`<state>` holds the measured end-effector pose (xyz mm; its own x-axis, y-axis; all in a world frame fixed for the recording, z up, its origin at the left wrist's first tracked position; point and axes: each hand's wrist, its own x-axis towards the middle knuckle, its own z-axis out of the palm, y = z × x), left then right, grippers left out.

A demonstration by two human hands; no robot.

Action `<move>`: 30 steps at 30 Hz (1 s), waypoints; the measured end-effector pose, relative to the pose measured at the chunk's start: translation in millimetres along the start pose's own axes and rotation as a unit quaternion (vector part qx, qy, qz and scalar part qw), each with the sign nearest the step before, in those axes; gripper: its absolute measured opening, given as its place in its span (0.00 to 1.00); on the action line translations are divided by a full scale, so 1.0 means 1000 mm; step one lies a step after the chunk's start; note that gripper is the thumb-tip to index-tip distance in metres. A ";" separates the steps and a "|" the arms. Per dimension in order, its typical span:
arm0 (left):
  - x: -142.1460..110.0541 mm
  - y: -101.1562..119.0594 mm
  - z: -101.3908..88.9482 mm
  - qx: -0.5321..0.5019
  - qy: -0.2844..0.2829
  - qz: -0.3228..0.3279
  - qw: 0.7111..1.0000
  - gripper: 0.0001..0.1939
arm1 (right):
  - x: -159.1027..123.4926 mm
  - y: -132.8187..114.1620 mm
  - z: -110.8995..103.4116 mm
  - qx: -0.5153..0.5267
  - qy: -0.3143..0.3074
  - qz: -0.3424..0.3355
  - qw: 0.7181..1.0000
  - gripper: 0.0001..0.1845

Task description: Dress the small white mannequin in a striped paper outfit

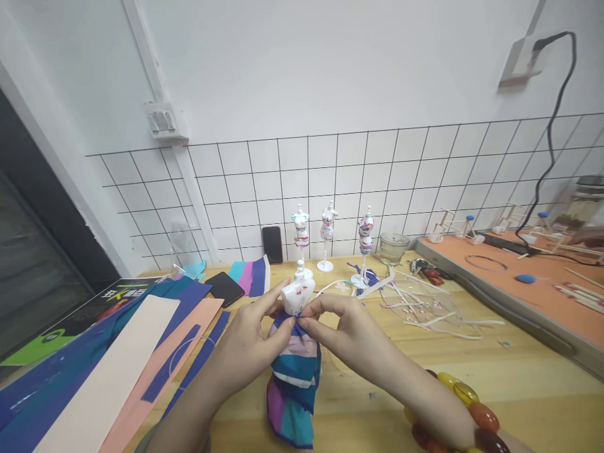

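Observation:
A small white dress-form mannequin (299,294) stands in front of me, its bust spotted with red. From its waist hangs a layered skirt (296,365) in blue, teal, white, pink and purple bands; whether it is cloth or paper I cannot tell. My left hand (255,336) is closed around the waist from the left, thumb pressed on the skirt's gathered top. On the other side, my right hand (337,318) pinches the same gathered edge between thumb and forefinger. The mannequin's stand is hidden behind the skirt.
Three more mannequins, including one in the middle (327,226), stand by the wall. Coloured sheets (108,365) and a dark phone (225,288) lie left. White strips (425,302), a glass cup (394,248) and an orange tray (514,270) are right.

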<state>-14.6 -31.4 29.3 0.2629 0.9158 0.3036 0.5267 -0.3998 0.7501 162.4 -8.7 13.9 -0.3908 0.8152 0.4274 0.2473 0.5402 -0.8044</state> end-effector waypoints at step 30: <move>0.002 -0.005 0.001 -0.055 -0.003 -0.004 0.998 0.25 | 0.003 0.010 0.007 0.003 0.027 -0.028 0.999 0.05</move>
<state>-15.8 -27.5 25.6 0.2638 0.9189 0.2934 0.4372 -0.3850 0.8128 157.7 -2.4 4.4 -0.3552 0.7941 0.4932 0.2207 0.5839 -0.7813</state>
